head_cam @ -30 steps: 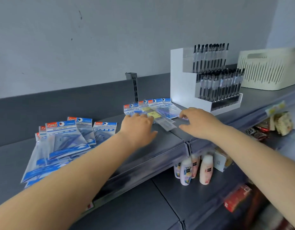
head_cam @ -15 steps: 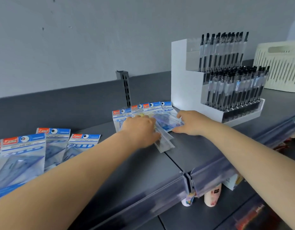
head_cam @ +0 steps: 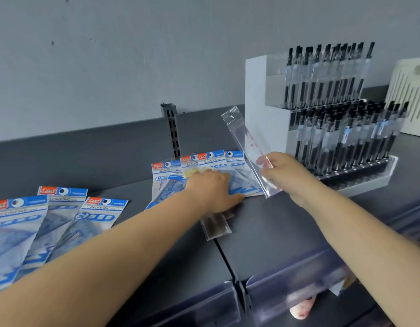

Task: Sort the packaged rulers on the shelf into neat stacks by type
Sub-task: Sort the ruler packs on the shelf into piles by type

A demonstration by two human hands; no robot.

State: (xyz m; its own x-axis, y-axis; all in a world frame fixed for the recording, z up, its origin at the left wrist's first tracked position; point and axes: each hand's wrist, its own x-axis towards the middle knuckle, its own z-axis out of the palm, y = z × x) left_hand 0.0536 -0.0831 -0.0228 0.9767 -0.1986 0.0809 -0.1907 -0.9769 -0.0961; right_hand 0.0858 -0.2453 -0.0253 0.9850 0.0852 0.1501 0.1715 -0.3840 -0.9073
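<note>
**Pinched sleeve lifted, long axis up and to the left**

Pinching the clear ruler sleeve [head_cam: 248,151] near its lower end, your right hand [head_cam: 288,177] holds it up off the shelf [head_cam: 287,232], thumb and fingers curled onto the plastic. The sleeve's long axis runs from your grip up and to the left, its top end tilted toward the back wall and its bottom corner hanging just above the shelf beside the blue packets. It crosses in front of the white pen display [head_cam: 322,119] but looks apart from it.

Your left hand [head_cam: 212,191] lies flat, fingers spread and pressing down on the fan of 4 blue GEOMETRIC packets [head_cam: 213,168], which overlap one another near the shelf's back panel. Under that hand's heel, 1 more clear sleeve [head_cam: 216,226] pokes out toward you, its long axis pointing roughly front to back; it seems to hold a dark ruler, though the view is too blurred to be sure.

A second group of blue GEOMETRIC packets [head_cam: 51,220] lies fanned well to the left, nearer your left arm than your right.

The move ahead turns on this: the loose clear sleeve lies below and left of your right grip, closer to your left hand. To stack like with like, you would likely lower the held sleeve until its axis matches the one on the shelf, rotating its top end away from the wall.
</note>
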